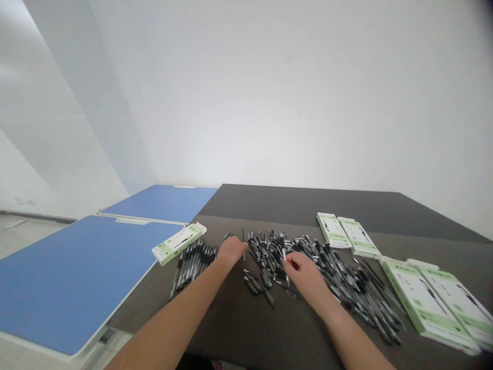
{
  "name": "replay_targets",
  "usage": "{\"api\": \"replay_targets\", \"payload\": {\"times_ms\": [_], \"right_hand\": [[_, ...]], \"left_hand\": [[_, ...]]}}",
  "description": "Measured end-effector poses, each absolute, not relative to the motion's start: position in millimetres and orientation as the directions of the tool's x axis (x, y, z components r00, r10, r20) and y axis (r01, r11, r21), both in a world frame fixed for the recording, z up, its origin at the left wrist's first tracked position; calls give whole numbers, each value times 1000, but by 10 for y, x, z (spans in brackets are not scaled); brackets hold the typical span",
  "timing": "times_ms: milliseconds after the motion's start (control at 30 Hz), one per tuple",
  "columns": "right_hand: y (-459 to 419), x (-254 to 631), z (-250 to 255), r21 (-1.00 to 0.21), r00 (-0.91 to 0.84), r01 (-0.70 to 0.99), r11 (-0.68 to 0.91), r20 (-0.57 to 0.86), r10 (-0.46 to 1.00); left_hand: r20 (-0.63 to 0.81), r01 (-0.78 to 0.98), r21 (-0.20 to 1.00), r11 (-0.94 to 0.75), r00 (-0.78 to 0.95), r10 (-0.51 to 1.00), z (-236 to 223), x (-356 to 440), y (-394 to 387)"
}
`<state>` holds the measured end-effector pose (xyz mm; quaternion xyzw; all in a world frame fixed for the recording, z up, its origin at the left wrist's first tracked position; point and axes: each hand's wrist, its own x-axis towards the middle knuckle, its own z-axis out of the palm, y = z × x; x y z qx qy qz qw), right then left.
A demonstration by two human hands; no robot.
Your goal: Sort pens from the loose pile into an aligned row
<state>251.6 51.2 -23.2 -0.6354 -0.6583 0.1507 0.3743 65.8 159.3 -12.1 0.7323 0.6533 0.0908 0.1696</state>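
Observation:
My left hand (232, 249) is closed, its fingertips pinching a thin dark pen refill (243, 234) that stands nearly upright. To its right, my right hand (304, 272) grips a clear pen barrel (284, 252) with a black section at the upper end. Both hands are over a loose heap of black pen parts (265, 252) on the dark table. A few short black caps (251, 282) lie in front of the heap, between my forearms. Left of my left hand is a row of clear and black pens (196, 262), partly hidden by the forearm.
A green and white pen box (179, 244) lies at the table's left edge. More such boxes (333, 229) lie at the right, two of them nearer me (427, 303). Many pen barrels (362, 293) spread right of my right forearm. A blue table (77, 277) adjoins on the left.

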Motion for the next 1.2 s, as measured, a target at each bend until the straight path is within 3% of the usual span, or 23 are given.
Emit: {"api": "replay_targets", "payload": {"times_ms": [167, 367, 467, 633, 933, 1133, 1200], "right_hand": [[425, 2358, -233, -724, -65, 664, 186, 193, 979], [290, 2169, -249, -713, -210, 659, 240, 132, 969], [277, 2144, -242, -678, -236, 684, 270, 145, 961], [280, 2147, -235, -654, -242, 704, 278, 147, 959], [294, 2157, -265, -650, -232, 707, 277, 157, 960], [308, 2179, -257, -689, -187, 664, 290, 223, 957], [310, 2189, -243, -702, -157, 650, 290, 250, 956]], "left_hand": [[99, 630, 767, -118, 65, 993, 63, 590, 1311], [195, 207, 960, -190, -5, 981, 140, 569, 962], [176, 82, 981, -173, -19, 984, 130, 553, 918], [173, 75, 982, -175, 29, 985, 107, 556, 893], [212, 175, 959, -221, 69, 975, 107, 558, 866], [237, 321, 887, -331, 298, 925, 166, 528, 759], [269, 336, 872, -356, 279, 922, 153, 449, 818]]}}
